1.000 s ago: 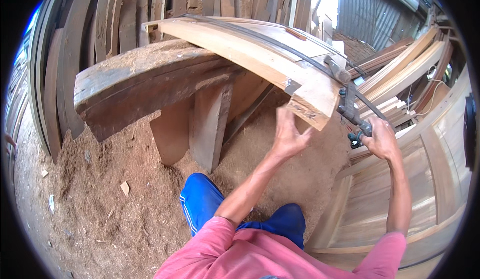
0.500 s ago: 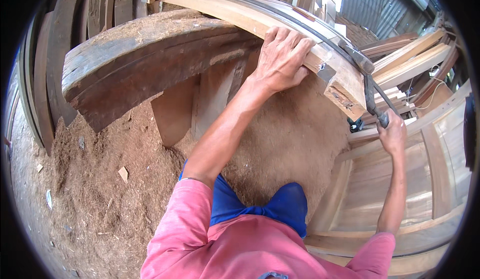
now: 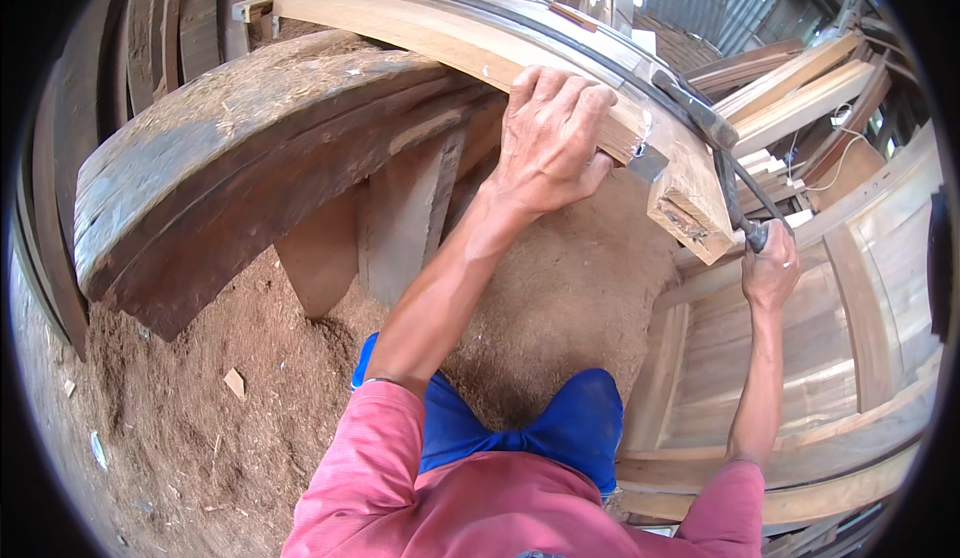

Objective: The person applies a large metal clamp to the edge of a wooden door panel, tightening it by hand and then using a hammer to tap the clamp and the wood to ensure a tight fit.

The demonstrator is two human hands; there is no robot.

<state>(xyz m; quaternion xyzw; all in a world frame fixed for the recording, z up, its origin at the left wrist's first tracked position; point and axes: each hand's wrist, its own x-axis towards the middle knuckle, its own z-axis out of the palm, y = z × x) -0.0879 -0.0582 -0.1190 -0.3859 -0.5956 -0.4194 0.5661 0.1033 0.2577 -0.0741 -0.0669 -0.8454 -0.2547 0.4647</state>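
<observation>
Working from a distance through the head camera, I have both hands engaged at the right end of a pale timber (image 3: 420,43). My left hand (image 3: 555,138) is wrapped over it from the near side, fingers bent across the upper edge, thumb low by the near face, the grip spread only as wide as the wood; how hard it presses, I cannot tell. My right hand (image 3: 772,263) is curled tightly round the clamp handle (image 3: 754,235), just beyond the timber's end, with no gap I can see between palm and handle. The dark clamp bar (image 3: 500,18) runs lengthwise along the upper side of the work.

The timber lies across a thick, weathered bench (image 3: 250,108) dusted with shavings, and its block-like end juts past the bench over sawdust (image 3: 220,428) on the floor. A dark grey patch (image 3: 648,165) marks the wood between my left hand and that end.

To my right leans a panelled wooden piece (image 3: 760,368), with pale boards (image 3: 800,88) stacked beyond it. Darker planks (image 3: 200,18) stand upright behind the bench.
</observation>
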